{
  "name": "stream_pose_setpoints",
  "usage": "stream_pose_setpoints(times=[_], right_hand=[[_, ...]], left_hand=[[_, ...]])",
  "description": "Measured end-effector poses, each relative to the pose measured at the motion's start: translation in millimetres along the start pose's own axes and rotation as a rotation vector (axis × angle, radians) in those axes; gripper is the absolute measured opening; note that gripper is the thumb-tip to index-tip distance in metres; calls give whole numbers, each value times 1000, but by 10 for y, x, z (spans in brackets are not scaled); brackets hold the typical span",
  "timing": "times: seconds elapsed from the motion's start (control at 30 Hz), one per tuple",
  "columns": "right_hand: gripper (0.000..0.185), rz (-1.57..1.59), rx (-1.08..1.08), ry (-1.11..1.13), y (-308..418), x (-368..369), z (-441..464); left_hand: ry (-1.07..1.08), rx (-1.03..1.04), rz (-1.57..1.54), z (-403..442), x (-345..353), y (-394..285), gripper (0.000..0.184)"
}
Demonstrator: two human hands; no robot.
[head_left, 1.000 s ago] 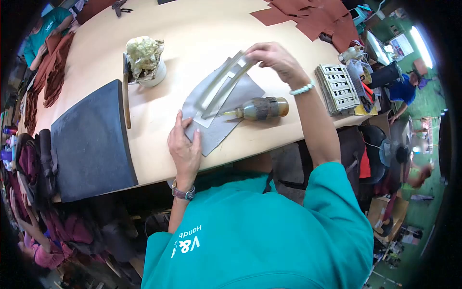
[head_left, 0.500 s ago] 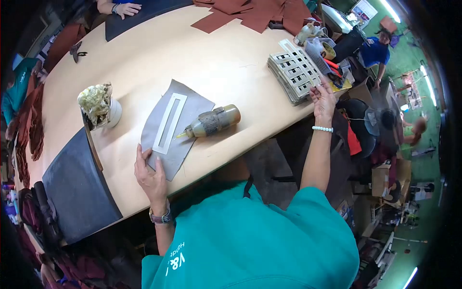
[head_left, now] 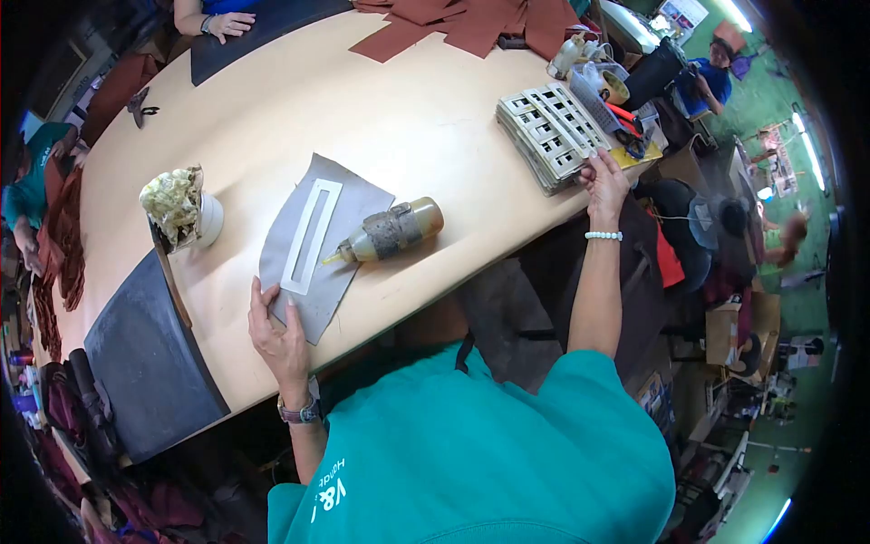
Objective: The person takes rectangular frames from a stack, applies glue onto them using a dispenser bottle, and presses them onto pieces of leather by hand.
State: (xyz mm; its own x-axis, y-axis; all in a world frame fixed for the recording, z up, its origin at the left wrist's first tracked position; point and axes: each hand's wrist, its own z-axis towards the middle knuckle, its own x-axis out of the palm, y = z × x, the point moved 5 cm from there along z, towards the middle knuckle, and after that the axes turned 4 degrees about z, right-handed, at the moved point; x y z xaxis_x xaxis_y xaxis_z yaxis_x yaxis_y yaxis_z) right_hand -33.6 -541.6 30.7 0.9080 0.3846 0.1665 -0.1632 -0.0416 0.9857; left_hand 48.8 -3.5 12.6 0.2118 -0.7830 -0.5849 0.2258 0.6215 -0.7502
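Note:
My left hand (head_left: 280, 341) rests with its fingers apart on the lower left edge of a grey leather piece (head_left: 313, 313). On the leather lies a narrow white rectangular frame (head_left: 294, 269) with a long slot. A brown glue bottle (head_left: 391, 232) lies on its side, its yellowish nozzle over the leather beside the frame. At the right, my right hand (head_left: 605, 186) pinches the near end of a pale frame strip (head_left: 562, 127), which lies across a stack of cut-out templates (head_left: 533, 156).
A white pot (head_left: 210, 220) with crusted foam stands at the left, near a stick and a black board (head_left: 149, 363). Brown leather pieces (head_left: 421, 27) lie at the back. Beyond the templates is a basket (head_left: 594, 100) of tools. Co-workers are at the far edge and upper left.
My right hand has moved from over the grey leather to the templates at the right with the pale frame. The white frame stays on the leather. The camera view has shifted.

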Motion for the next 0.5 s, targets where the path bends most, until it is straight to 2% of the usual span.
stream_pose_setpoints(times=[0.07, 0.17, 0.2, 0.3, 0.37, 0.43, 0.5], right_hand=[[29, -215, -42, -48, 96, -34, -74], [28, -623, -547, -162, 250, -102, -126], [33, -394, -578, -45, 340, 77, -330], [45, -380, -411, 417, 278, 748, -1067], [62, -452, -470, 832, 247, 1182, -1553], [77, -470, -431, 1029, 30, 1410, -1766], [82, -466, -414, 1168, -231, 1523, -1829]], left_hand=[[-3, -1, 0, 3, 1, -6, 55], [10, -29, -39, 6, 4, 10, 55], [8, -11, -26, 6, -1, 7, 55], [0, 23, 17, 15, -6, 18, 57], [-14, 34, 19, 15, 12, 67, 58], [-11, 53, 65, 1, -11, 26, 58], [-15, 64, 83, 4, -28, -17, 59]])
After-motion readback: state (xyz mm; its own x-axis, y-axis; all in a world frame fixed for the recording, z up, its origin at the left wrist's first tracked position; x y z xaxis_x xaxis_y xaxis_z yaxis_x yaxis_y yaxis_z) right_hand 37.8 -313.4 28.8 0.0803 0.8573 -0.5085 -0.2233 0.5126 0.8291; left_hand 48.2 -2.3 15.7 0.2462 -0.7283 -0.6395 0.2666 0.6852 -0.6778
